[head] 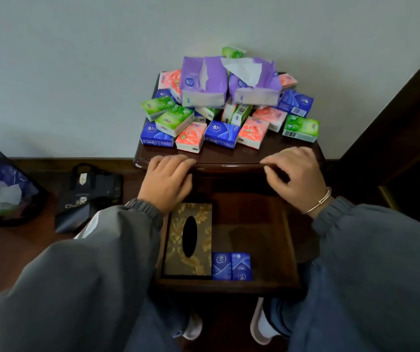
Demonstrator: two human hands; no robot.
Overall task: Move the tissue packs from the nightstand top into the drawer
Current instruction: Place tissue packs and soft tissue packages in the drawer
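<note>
Dark wooden nightstand top (229, 155), colourful plastic-wrapped tissue packs (229, 107) at 12 o'clock, left hand (168, 176), right hand (292, 174) loose, empty, staged above open wooden drawer (254, 224).

Grey elastic-cuffed sleeves (117, 250), thin metal bangle (320, 200), pale shoes (261, 323)

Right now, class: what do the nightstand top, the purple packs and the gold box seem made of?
Nightstand top: probably wood, dark glossy varnish; its edge reflects light. Purple packs: thin plastic film, wrinkled and torn open. Gold box: possibly fabric-covered; woven-looking floral pattern, uncertain.
</note>
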